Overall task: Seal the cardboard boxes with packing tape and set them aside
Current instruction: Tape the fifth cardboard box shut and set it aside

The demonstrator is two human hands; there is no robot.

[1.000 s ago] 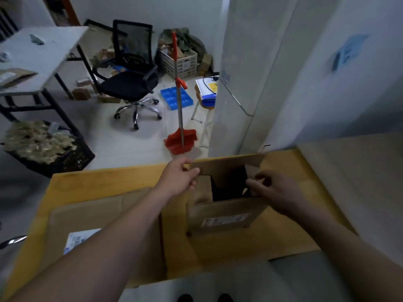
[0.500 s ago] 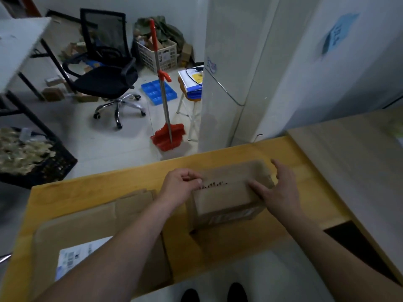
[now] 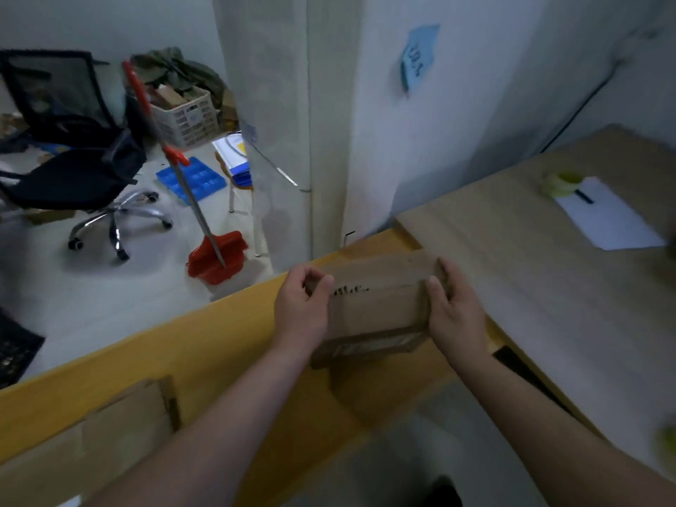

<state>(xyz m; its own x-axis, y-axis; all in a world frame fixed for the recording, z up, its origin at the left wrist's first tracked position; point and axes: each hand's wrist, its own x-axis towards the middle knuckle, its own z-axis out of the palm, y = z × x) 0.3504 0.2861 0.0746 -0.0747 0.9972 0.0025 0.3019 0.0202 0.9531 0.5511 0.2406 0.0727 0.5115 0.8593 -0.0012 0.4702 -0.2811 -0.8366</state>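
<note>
A small brown cardboard box point(image 3: 376, 309) with its top flaps folded down sits on the yellow table point(image 3: 205, 345). My left hand point(image 3: 301, 309) grips its left end with curled fingers. My right hand point(image 3: 455, 309) holds its right end, thumb on top and fingers wrapped round the side. A white label shows on the box's front face. A roll of clear tape point(image 3: 559, 182) lies far right on the pale wooden table point(image 3: 548, 287), apart from both hands.
A flattened cardboard sheet point(image 3: 91, 440) lies at the yellow table's near left. A white paper sheet point(image 3: 607, 217) lies beside the tape. Beyond the table stand a red dustpan point(image 3: 216, 258), a black office chair point(image 3: 73, 155), a blue tray and a white column.
The box's flaps went from open to folded shut. Both hands shifted from the flaps to the box's two ends. The view swung right, bringing the tape and paper into sight.
</note>
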